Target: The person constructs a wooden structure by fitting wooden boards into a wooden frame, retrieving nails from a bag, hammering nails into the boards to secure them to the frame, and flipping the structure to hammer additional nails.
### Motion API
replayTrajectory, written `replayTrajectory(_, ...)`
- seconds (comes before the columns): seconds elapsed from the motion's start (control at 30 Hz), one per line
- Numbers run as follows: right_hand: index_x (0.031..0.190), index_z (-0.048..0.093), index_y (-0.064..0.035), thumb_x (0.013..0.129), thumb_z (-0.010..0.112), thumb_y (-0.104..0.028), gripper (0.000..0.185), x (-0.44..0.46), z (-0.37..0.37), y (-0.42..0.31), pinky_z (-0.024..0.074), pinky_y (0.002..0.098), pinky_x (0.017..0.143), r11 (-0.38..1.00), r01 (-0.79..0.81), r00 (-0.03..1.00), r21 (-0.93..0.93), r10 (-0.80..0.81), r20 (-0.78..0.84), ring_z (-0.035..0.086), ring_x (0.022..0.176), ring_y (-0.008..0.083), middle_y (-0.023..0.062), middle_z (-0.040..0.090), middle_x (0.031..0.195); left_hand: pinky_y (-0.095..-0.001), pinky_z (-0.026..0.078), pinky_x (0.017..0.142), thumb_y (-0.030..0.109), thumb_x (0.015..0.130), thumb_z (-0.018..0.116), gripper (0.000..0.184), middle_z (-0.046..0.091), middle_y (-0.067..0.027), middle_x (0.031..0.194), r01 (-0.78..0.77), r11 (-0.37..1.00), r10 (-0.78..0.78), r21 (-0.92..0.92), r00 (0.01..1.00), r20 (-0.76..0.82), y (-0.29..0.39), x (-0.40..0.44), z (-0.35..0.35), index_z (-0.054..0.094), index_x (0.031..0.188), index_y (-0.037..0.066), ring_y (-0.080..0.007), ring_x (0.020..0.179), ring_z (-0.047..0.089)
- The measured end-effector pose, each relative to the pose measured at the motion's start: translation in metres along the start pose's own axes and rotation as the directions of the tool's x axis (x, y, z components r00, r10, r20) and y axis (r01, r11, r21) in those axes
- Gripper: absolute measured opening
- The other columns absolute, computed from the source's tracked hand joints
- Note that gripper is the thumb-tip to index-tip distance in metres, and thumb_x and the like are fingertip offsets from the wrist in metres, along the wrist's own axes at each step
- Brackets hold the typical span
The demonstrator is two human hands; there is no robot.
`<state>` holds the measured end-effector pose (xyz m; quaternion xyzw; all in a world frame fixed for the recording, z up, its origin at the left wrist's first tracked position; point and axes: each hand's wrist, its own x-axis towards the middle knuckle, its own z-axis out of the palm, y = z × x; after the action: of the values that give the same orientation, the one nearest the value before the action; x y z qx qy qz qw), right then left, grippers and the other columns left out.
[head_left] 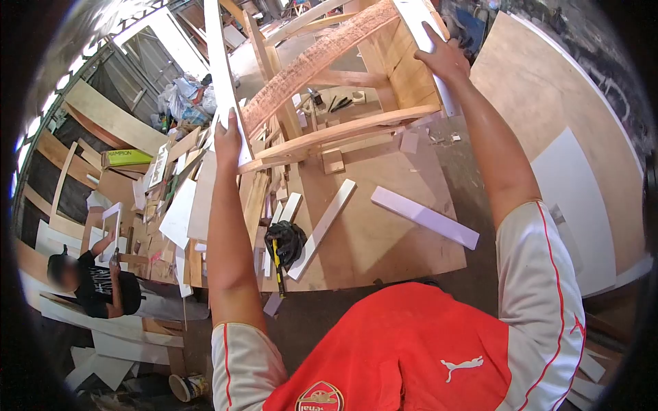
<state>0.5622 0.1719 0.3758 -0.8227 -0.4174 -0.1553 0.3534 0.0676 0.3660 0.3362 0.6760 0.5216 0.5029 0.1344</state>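
Observation:
A large wooden frame [349,130] with cross rails and white-faced side boards is raised at the top middle, tilted over the worktable. My left hand [229,140] is closed around the lower end of its left white board [218,61]. On the right, my right hand [445,60] grips the edge of the other white board [415,24], thumb and fingers on either side. A rough reddish plank [315,65] runs diagonally across the frame between my hands. Below lie two pale wood strips, one at the centre [322,229] and one to the right [425,217].
The worktable [384,267] carries a black bag [291,243], a yellow tape measure [277,260] and small wood blocks [333,162]. Offcuts pile up at left. A co-worker [103,284] in a black shirt holds a small white frame. Large plywood sheets [548,103] lean at right.

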Motion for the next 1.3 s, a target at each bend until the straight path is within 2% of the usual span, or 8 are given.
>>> replayTrajectory(0.07,0.155,0.026,-0.0520,0.073,0.068,-0.057,0.092,0.008,0.007,-0.002,0.0501,0.0514,0.099,1.000,0.015,1.000,0.007,-0.015,0.017,0.061,0.119,0.0428,0.0290,0.053,0.131,-0.0387,0.052,0.078,0.068,0.097,0.049,0.082,0.068,-0.0210,0.094,-0.018,1.000,0.018,-0.002,1.000,0.011,-0.011,0.010,0.006,0.060,0.119,-0.010,-0.0287,0.083,0.066)
replayTrajectory(0.13,0.155,0.029,-0.0505,0.073,0.068,-0.057,0.091,0.013,0.015,-0.002,0.0506,0.0514,0.099,1.000,0.012,1.000,-0.013,-0.013,-0.006,0.061,0.118,0.0434,0.0303,0.054,0.132,-0.0399,0.048,0.093,0.063,0.099,0.053,0.078,0.068,-0.0251,0.108,0.031,0.991,-0.019,-0.130,0.995,0.093,-0.003,0.007,0.003,0.059,0.122,-0.012,-0.0319,0.101,0.064)
replayTrajectory(0.3,0.155,0.030,-0.0487,0.071,0.068,-0.055,0.092,0.009,0.022,-0.006,0.0512,0.0505,0.097,0.999,0.027,1.000,0.039,-0.027,-0.017,0.063,0.115,0.0424,0.0279,0.056,0.125,-0.0389,0.047,0.090,0.062,0.098,0.055,0.072,0.066,-0.0201,0.101,-0.020,0.978,0.041,-0.207,0.994,0.099,-0.024,0.018,0.008,0.062,0.109,-0.009,-0.0257,0.094,0.060)
replayTrajectory(0.4,0.154,0.034,-0.0463,0.070,0.068,-0.054,0.092,0.005,0.019,-0.010,0.0511,0.0507,0.099,1.000,0.012,1.000,0.019,-0.013,0.020,0.060,0.122,0.0418,0.0304,0.051,0.138,-0.0329,0.052,0.069,0.061,0.098,0.057,0.062,0.062,-0.0098,0.081,0.347,0.911,-0.252,-0.222,0.896,0.366,-0.040,0.027,0.000,0.062,0.099,-0.002,-0.0207,0.074,0.065)
replayTrajectory(0.43,0.154,0.034,-0.0460,0.070,0.068,-0.054,0.092,0.004,0.020,-0.009,0.0512,0.0508,0.099,0.999,0.008,1.000,0.031,-0.009,0.025,0.060,0.122,0.0419,0.0307,0.052,0.136,-0.0320,0.053,0.053,0.061,0.098,0.056,0.060,0.058,-0.0054,0.072,0.386,0.875,-0.265,-0.291,0.886,0.379,-0.011,0.010,-0.004,0.062,0.098,0.002,-0.0193,0.060,0.066)
replayTrajectory(0.53,0.154,0.036,-0.0453,0.069,0.069,-0.054,0.091,0.008,0.027,-0.010,0.0515,0.0509,0.098,0.998,0.002,0.999,0.064,-0.004,0.032,0.061,0.120,0.0418,0.0306,0.054,0.133,-0.0352,0.055,0.048,0.061,0.098,0.055,0.059,0.058,-0.0057,0.073,0.456,0.800,-0.283,-0.390,0.860,0.424,0.005,-0.003,-0.005,0.060,0.099,0.002,-0.0227,0.056,0.067)
replayTrajectory(1.07,0.147,0.049,-0.0446,0.065,0.070,-0.048,0.085,0.040,0.034,-0.002,0.0529,0.0473,0.097,0.990,0.050,0.998,0.132,-0.055,0.029,0.064,0.116,0.0342,0.0172,0.063,0.128,-0.0309,0.056,0.045,0.052,0.102,0.054,0.050,0.055,-0.0051,0.071,0.394,0.825,-0.279,-0.404,0.907,0.315,0.025,-0.054,-0.008,0.054,0.110,0.003,-0.0198,0.051,0.064)
replayTrajectory(1.3,0.146,0.051,-0.0425,0.064,0.073,-0.047,0.085,0.043,0.035,-0.005,0.0519,0.0458,0.098,0.995,0.053,0.997,0.083,-0.058,0.060,0.064,0.116,0.0329,0.0172,0.063,0.126,-0.0294,0.053,0.044,0.056,0.101,0.054,0.051,0.053,-0.0035,0.067,0.397,0.830,-0.316,-0.392,0.914,0.256,0.028,-0.062,-0.004,0.056,0.099,0.005,-0.0182,0.051,0.063)
